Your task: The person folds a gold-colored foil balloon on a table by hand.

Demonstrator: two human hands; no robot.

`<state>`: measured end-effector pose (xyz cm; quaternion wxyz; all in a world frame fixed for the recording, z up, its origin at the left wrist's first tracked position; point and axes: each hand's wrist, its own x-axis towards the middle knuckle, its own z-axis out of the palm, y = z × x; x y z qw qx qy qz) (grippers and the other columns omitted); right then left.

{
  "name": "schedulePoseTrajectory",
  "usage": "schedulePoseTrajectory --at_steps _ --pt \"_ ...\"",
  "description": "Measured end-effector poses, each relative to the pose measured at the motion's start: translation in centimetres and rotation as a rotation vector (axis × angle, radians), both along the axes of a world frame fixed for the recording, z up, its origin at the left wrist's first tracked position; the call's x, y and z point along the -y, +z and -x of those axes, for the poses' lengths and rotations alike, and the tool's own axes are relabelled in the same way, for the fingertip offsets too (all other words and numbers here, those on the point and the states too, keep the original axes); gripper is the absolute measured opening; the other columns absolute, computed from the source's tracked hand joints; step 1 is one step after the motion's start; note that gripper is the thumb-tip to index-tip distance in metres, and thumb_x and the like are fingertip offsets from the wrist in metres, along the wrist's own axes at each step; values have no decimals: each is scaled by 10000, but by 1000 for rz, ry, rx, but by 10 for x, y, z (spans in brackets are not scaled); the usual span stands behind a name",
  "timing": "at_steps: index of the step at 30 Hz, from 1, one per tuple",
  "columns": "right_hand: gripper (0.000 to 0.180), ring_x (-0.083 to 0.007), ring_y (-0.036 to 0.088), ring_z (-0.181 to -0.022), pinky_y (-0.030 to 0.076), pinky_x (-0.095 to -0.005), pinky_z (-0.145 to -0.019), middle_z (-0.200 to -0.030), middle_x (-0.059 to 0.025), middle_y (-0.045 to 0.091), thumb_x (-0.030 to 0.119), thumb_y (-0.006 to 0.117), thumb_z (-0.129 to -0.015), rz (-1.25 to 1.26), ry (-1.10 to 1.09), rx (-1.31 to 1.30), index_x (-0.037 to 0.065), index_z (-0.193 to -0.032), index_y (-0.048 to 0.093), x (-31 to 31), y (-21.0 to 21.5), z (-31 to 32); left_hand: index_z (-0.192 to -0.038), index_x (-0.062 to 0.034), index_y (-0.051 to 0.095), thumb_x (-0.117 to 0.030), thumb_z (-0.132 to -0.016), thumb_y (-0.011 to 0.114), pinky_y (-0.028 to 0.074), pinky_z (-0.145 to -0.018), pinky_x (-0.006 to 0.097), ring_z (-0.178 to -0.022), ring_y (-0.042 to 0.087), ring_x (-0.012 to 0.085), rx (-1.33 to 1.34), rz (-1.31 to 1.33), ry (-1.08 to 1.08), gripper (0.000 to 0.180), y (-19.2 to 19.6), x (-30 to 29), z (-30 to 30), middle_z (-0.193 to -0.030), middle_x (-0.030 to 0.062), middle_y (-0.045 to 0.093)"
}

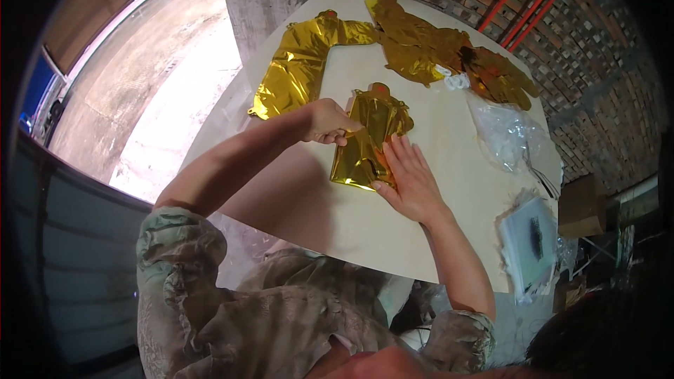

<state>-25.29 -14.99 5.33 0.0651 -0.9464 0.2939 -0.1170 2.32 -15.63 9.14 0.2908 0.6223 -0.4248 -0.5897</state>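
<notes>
A folded gold foil balloon [361, 142] lies flat on the table in front of me, its shiny surface creased, with a rounded lobed end pointing away. At its left edge my left hand [328, 122] is closed, thumb on top of the foil and fingers curled by the rim. My right hand [413, 177] rests palm down on the balloon's lower right side, fingers stretched out and slightly apart. Farther back on the left, an unfolded gold foil balloon [295, 63] bends toward the right. A pile of flat gold foil balloons [421, 38] spreads over the back right.
White ribbon or string [455, 81] sits by the pile. Crumpled clear plastic [502, 133] lies on the table's right side. A stack of clear plastic bags [526, 242] is at the right front edge. Beyond the table are a cardboard box [581, 207] and a brick wall [593, 77].
</notes>
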Motion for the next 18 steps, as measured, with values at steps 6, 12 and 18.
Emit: schedulePoseTrajectory --at_steps 6,12,18 --pt "798 -365 194 -1518 131 -470 -1243 -1608 -237 264 494 534 -975 -3 3 1 -24 -1535 303 1 0 0 -778 -29 662 -347 -835 805 370 -439 258 -504 517 106 198 133 -94 353 -12 -3 -5 -693 54 621" --pt "816 -356 162 -1529 136 -458 -1245 -1633 -224 206 486 539 -974 -19 -23 6 -18 -1552 262 0 3 1 -761 -54 668 -435 -808 806 343 -430 272 -494 472 91 189 -55 -149 408 -1 -28 1 -657 12 595" --pt "812 -358 166 -1527 138 -454 -1246 -1631 -226 212 473 549 -970 -31 -21 17 -14 -1552 262 -2 4 0 -766 -54 670 -372 -800 821 391 -458 257 -535 549 101 135 157 -62 353 -2 -48 3 -680 19 631"
